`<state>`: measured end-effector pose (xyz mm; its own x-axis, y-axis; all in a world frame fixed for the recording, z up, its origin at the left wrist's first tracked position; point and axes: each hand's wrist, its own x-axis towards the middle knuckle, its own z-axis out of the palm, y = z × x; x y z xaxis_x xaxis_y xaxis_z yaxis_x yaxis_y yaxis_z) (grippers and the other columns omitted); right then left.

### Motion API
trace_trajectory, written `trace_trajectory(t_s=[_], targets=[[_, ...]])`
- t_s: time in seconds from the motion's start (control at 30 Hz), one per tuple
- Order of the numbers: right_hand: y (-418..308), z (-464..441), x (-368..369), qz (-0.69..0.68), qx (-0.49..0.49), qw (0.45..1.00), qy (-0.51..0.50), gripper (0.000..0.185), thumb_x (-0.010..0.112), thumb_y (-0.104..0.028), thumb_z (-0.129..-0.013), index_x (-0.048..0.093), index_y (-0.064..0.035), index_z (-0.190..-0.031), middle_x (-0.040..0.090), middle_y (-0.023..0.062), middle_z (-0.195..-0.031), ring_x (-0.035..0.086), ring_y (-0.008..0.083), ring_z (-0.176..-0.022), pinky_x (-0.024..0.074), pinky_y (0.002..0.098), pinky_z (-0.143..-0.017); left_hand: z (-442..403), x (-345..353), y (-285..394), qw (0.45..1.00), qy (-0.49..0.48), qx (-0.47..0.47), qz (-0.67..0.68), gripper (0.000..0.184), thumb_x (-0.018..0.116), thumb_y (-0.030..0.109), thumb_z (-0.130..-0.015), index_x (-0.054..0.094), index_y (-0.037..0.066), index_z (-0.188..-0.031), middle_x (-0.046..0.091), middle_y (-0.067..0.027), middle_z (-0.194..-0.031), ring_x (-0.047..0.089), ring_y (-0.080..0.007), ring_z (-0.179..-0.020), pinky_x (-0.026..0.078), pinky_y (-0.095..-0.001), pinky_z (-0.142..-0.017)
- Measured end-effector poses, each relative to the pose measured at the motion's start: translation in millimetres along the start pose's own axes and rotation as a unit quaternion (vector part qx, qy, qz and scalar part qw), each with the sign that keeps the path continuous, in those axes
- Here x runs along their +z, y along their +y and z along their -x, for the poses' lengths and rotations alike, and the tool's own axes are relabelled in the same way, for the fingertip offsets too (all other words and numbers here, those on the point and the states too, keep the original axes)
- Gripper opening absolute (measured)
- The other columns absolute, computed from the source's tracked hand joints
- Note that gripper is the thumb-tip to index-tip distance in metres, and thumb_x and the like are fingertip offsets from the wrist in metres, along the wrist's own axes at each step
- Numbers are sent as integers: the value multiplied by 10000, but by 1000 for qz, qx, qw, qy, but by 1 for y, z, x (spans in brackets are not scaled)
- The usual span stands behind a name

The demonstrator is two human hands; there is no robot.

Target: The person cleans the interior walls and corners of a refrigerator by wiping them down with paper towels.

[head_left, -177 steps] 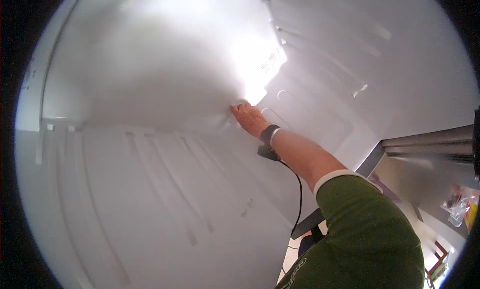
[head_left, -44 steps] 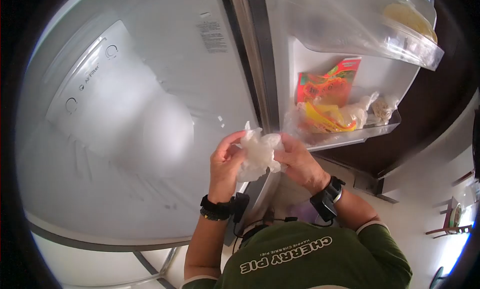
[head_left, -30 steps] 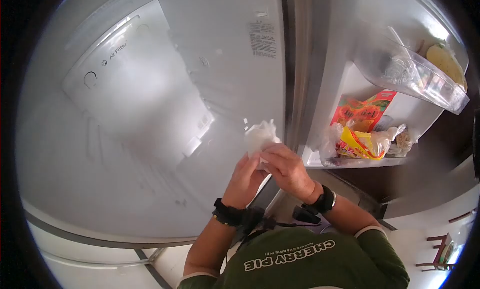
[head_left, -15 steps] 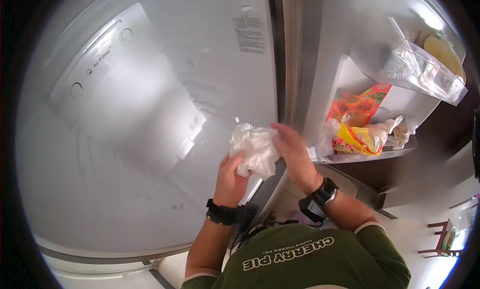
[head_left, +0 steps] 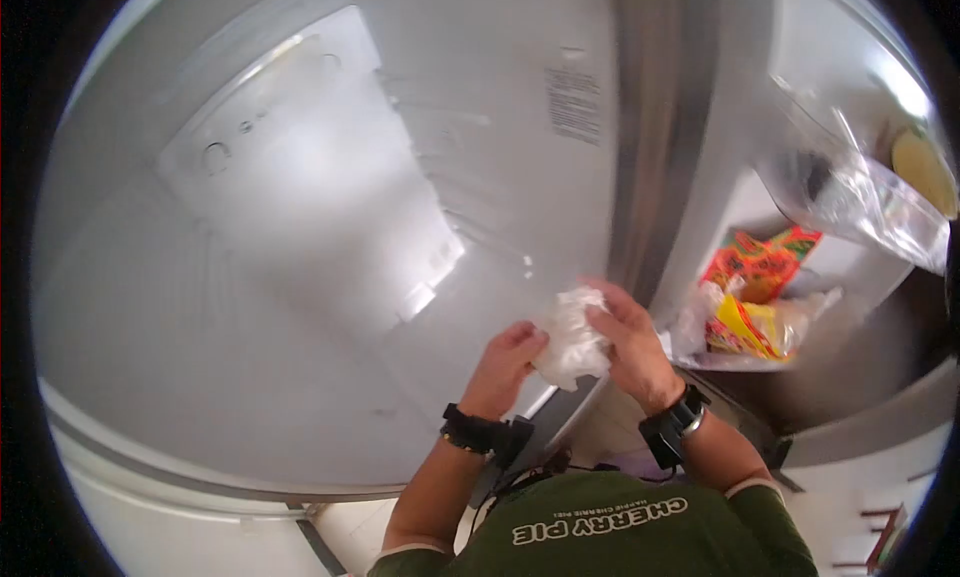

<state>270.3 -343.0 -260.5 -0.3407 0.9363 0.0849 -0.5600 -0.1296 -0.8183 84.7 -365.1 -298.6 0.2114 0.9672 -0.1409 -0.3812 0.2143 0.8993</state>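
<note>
A crumpled, thin white cloth is bunched between my two hands, in front of the open fridge. My right hand grips its right side, with the thumb over the top and the other fingers partly behind it. On the left edge, my left hand pinches it with curled fingers; some fingertips are hidden. Both wrists wear black bands with small devices.
The lit grey fridge interior fills the left, with a panel on its back wall. On the right, the open door's lower shelf holds a red packet and a yellow packet; a clear bin sits above.
The view has shifted, so the fridge and door sit differently in it. The white cloth is bunched smaller, and my hands have changed their hold on it.
</note>
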Motion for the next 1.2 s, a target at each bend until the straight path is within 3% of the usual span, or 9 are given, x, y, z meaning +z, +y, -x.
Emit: trace_trajectory(t_s=[0.27, 0.37, 0.5, 0.63, 0.7, 0.83, 0.9, 1.0, 1.2], targets=[[15, -13, -2, -27, 60, 998, 12, 365, 519, -60, -887, 447, -12, -1243, 558, 72, -1105, 546, 146, -978, 463, 281, -847, 9, 21, 3, 946, -15, -17, 323, 611, 343, 537, -917, 421, 34, -1256, 532, -95, -1183, 526, -240, -1057, 410, -399, -921], [13, -17, 1, 19, 56, 998, 14, 364, 522, -57, -883, 455, -16, -1238, 560, 70, -1090, 550, 133, -947, 464, 265, -821, -7, 7, -32, 871, -232, -25, 433, 646, 342, 588, -888, 391, 85, -1290, 497, -109, -1245, 467, -280, -1168, 385, -470, -965], [14, -20, -11, 117, 15, 993, 19, 338, 513, -75, -890, 472, -18, -1220, 563, 68, -1068, 554, 140, -935, 464, 273, -813, -5, 19, -18, 992, -60, 28, 104, 551, 419, 458, -923, 412, 21, -1258, 521, -125, -1209, 511, -272, -1116, 426, -409, -933], [10, -10, -6, 86, 17, 996, 15, 310, 487, -106, -909, 486, -12, -1204, 563, 83, -1078, 565, 166, -925, 465, 294, -811, -4, 2, 11, 982, 10, 146, 118, 351, 488, 169, -909, 460, 16, -1224, 559, -124, -1131, 564, -236, -1026, 432, -346, -874], [12, -3, -8, 108, 39, 993, -3, 308, 481, -119, -915, 487, -3, -1201, 568, 95, -1079, 570, 172, -926, 464, 294, -809, -9, -24, 27, 897, 137, 327, -264, 329, 495, 77, -891, 461, -27, -1201, 567, -138, -1105, 564, -236, -1014, 426, -337, -876], [16, 14, -28, 214, 64, 974, -36, 279, 487, -121, -915, 522, 12, -1158, 602, 98, -1039, 581, 169, -939, 469, 284, -801, -17, -63, 85, 775, 451, 442, -15, 370, 458, 4, -877, 374, -52, -1233, 526, -171, -1111, 519, -252, -1030, 400, -327, -889], [16, 24, -33, 256, 72, 964, -30, 263, 491, -115, -913, 540, 13, -1137, 618, 88, -1002, 587, 165, -925, 474, 286, -799, -24, -101, 110, 603, 660, 412, -177, 419, 418, -44, -866, 332, -28, -1276, 481, -168, -1165, 472, -265, -1101, 378, -339, -939], [21, 36, -49, 287, 80, 954, -34, 258, 503, -103, -904, 545, 22, -1127, 636, 82, -950, 598, 155, -888, 481, 285, -789, -43, -146, 144, 445, 658, 569, -216, 455, 388, -88, -837, 341, -24, -1285, 431, -177, -1243, 422, -290, -1168, 357, -371, -988], [18, 60, -77, 321, 113, 940, 18, 248, 504, -76, -887, 539, 68, -1086, 632, 137, -933, 603, 181, -819, 494, 301, -734, -73, -206, 196, 379, 698, 536, -287, 477, 367, -89, -806, 383, -14, -1277, 359, -191, -1336, 351, -346, -1234, 314, -431, -1030]])
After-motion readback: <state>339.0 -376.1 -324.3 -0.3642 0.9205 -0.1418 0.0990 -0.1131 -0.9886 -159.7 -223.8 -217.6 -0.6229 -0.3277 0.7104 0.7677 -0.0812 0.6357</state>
